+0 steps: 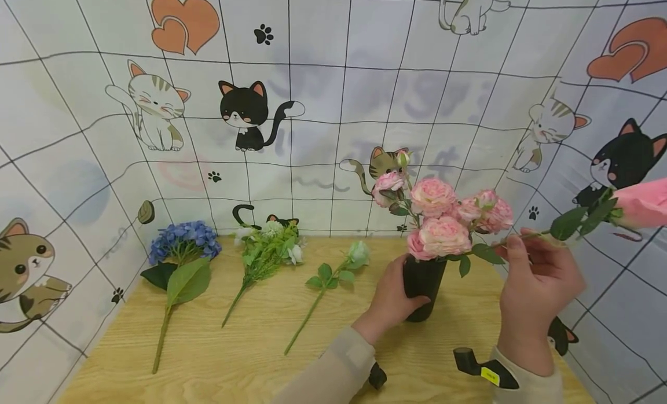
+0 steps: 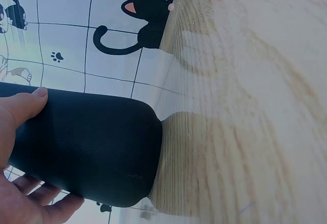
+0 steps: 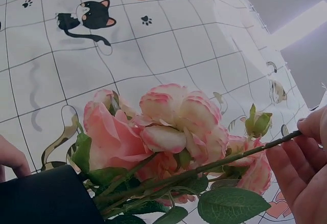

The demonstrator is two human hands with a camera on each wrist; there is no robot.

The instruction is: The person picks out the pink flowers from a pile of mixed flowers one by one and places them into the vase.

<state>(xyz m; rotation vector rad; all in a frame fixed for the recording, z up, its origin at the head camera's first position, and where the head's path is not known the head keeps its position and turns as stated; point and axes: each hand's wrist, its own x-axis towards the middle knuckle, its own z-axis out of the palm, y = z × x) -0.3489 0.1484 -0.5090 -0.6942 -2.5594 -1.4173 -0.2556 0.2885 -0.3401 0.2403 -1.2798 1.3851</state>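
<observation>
My left hand (image 1: 391,300) grips a black vase (image 1: 426,285) from the side, thumb and fingers around its lower body. The vase stands upright on the table, its base at the wood in the left wrist view. Several pink-and-cream flowers (image 1: 438,219) rise from its mouth. To the right of the vase, my right hand (image 1: 542,288) pinches a thin green stem (image 3: 240,155) between thumb and fingers. That stem slants from the vase mouth to the fingertips. Beyond my hand it carries green leaves and a large pink rose (image 1: 643,204), cut off by the head view's right edge.
On the wooden table (image 1: 250,363) lie a blue hydrangea (image 1: 184,242), a green-and-white flower sprig (image 1: 266,253) and a pale green rose (image 1: 358,254), left of the vase. Cloth printed with cats (image 1: 244,114) surrounds the table at the back and sides.
</observation>
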